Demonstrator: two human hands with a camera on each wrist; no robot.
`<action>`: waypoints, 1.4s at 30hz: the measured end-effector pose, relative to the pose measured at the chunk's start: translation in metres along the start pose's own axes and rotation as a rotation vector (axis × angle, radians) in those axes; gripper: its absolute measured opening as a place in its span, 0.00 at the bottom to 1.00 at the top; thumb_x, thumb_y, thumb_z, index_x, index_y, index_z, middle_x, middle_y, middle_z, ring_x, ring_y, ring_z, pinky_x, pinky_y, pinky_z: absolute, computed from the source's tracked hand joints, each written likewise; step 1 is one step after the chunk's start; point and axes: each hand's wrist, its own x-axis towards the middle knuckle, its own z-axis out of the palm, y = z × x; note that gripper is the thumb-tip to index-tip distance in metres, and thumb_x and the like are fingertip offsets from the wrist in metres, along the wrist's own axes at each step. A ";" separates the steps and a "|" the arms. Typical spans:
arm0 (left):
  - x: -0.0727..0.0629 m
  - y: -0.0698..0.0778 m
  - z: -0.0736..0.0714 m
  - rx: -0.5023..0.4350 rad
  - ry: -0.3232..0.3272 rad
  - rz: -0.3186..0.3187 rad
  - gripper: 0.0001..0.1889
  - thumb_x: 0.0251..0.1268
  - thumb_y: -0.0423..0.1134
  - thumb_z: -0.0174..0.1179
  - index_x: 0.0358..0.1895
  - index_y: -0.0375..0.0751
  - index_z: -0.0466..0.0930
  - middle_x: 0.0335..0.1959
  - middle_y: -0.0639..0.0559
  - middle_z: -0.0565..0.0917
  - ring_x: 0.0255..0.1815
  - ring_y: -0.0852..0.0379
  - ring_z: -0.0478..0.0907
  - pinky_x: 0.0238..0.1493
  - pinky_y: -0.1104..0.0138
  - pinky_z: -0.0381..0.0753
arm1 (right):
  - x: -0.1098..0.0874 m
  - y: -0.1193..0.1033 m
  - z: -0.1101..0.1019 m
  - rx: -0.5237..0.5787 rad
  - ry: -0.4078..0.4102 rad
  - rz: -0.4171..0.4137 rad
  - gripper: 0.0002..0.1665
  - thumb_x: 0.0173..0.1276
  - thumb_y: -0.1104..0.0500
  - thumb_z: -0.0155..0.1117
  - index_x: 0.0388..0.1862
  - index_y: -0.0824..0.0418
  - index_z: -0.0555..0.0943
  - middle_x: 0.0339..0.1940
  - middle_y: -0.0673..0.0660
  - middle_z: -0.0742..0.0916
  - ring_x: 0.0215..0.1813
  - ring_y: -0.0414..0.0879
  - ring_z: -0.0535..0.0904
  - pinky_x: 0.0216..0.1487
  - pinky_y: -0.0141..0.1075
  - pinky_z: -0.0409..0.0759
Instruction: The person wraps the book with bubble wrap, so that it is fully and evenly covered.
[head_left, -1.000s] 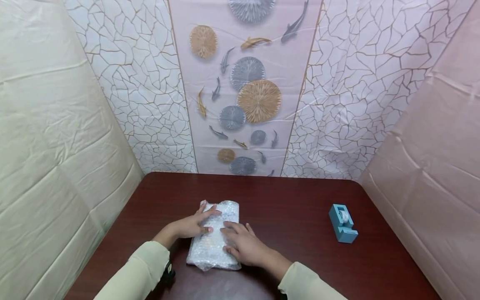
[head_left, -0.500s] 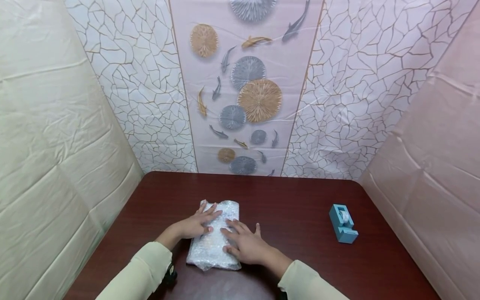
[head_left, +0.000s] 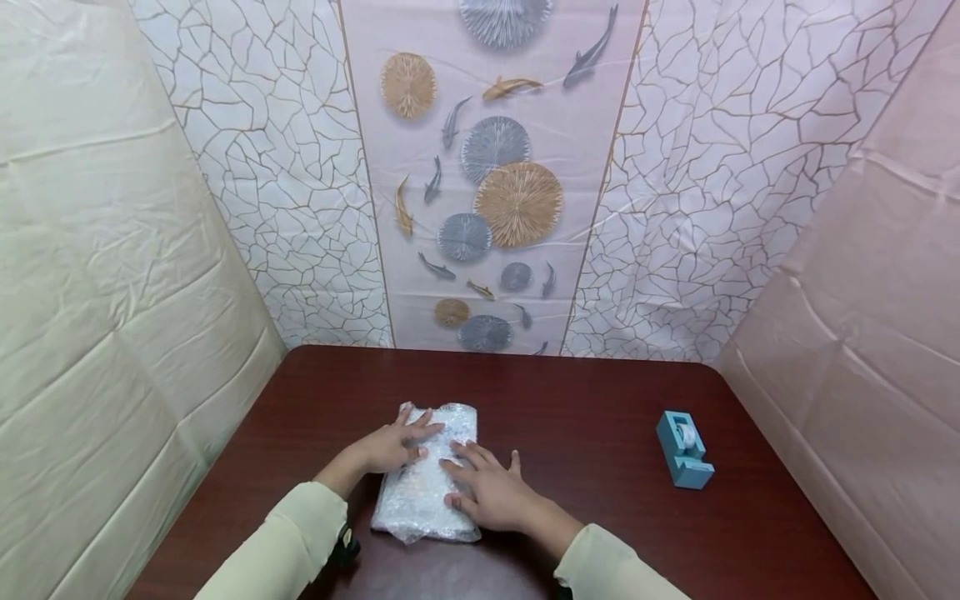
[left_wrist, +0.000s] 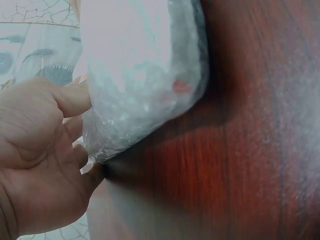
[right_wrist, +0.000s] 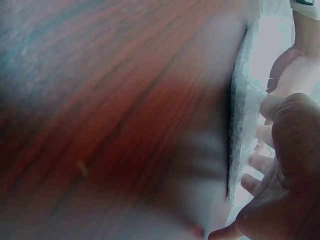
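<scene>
A flat rectangular package in bubble wrap [head_left: 423, 510] lies near the front middle of the table. Spread over its upper left part is my left hand [head_left: 392, 446], fingers extended on top of the wrap. My right hand [head_left: 493, 496] rests across its right side, the little finger lifted outward. In the left wrist view, the crinkled wrap [left_wrist: 135, 110] stands beside the left hand [left_wrist: 40, 155], with a small red mark near one corner. The right wrist view has the wrapped edge [right_wrist: 242, 115] along the table beside the right hand [right_wrist: 295, 155].
A blue tape dispenser [head_left: 685, 450] with a roll of tape stands at the right of the dark red wooden table [head_left: 585, 417]. Pale fabric [head_left: 847, 350] hangs along both sides, and a patterned curtain [head_left: 480, 275] hangs behind the table.
The right hand's little finger has spread outward from the package, and the right fingers have shifted slightly. The left hand stays nearly in place. The package and tape dispenser have not moved.
</scene>
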 end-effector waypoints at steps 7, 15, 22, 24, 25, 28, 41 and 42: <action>0.002 -0.012 0.008 -0.030 0.048 0.064 0.30 0.88 0.44 0.56 0.87 0.51 0.67 0.93 0.40 0.51 0.93 0.27 0.28 0.84 0.22 0.44 | 0.001 0.002 0.000 -0.004 -0.007 0.004 0.36 0.87 0.36 0.56 0.87 0.44 0.70 0.94 0.54 0.63 0.92 0.59 0.58 0.71 0.92 0.53; 0.019 -0.054 0.031 0.087 0.134 0.150 0.33 0.90 0.57 0.48 0.90 0.59 0.57 0.93 0.34 0.37 0.93 0.29 0.28 0.85 0.24 0.46 | 0.001 0.004 -0.001 0.002 -0.017 0.034 0.40 0.85 0.32 0.58 0.89 0.41 0.66 0.95 0.60 0.56 0.93 0.63 0.54 0.72 0.92 0.53; 0.018 -0.041 0.026 0.143 0.171 0.088 0.43 0.87 0.46 0.56 0.91 0.33 0.44 0.92 0.30 0.36 0.94 0.29 0.31 0.88 0.29 0.47 | 0.004 0.008 -0.005 0.029 -0.014 0.068 0.49 0.80 0.29 0.62 0.91 0.44 0.63 0.95 0.63 0.54 0.93 0.64 0.53 0.73 0.91 0.52; 0.012 -0.029 0.019 0.150 0.161 0.071 0.44 0.86 0.46 0.58 0.89 0.27 0.45 0.92 0.28 0.39 0.93 0.28 0.34 0.88 0.28 0.46 | 0.005 0.009 -0.006 0.027 -0.013 0.073 0.50 0.78 0.27 0.64 0.91 0.44 0.63 0.95 0.64 0.54 0.93 0.66 0.53 0.73 0.91 0.52; 0.010 -0.025 0.016 0.157 0.153 0.060 0.44 0.86 0.46 0.58 0.89 0.26 0.45 0.92 0.28 0.41 0.94 0.28 0.35 0.88 0.28 0.45 | 0.006 0.010 -0.006 0.028 -0.015 0.076 0.51 0.77 0.27 0.64 0.91 0.43 0.63 0.95 0.64 0.54 0.93 0.66 0.53 0.73 0.91 0.52; 0.005 -0.013 0.007 0.175 0.115 0.034 0.44 0.85 0.47 0.59 0.89 0.26 0.47 0.92 0.28 0.45 0.94 0.28 0.38 0.88 0.27 0.44 | 0.009 0.012 -0.007 0.026 -0.023 0.084 0.53 0.75 0.24 0.65 0.91 0.41 0.63 0.95 0.63 0.53 0.93 0.68 0.51 0.73 0.91 0.51; 0.007 -0.004 0.002 0.209 0.019 -0.029 0.35 0.88 0.44 0.54 0.91 0.55 0.56 0.93 0.29 0.41 0.94 0.31 0.34 0.87 0.26 0.45 | 0.025 0.023 -0.019 0.026 -0.083 0.109 0.62 0.63 0.18 0.73 0.90 0.35 0.63 0.96 0.63 0.50 0.93 0.74 0.46 0.73 0.92 0.50; 0.007 -0.004 0.002 0.202 0.018 -0.031 0.35 0.87 0.44 0.55 0.91 0.54 0.57 0.93 0.30 0.41 0.94 0.31 0.34 0.87 0.26 0.45 | 0.026 0.024 -0.019 0.030 -0.087 0.110 0.62 0.62 0.19 0.74 0.90 0.35 0.64 0.96 0.63 0.50 0.93 0.74 0.46 0.74 0.92 0.49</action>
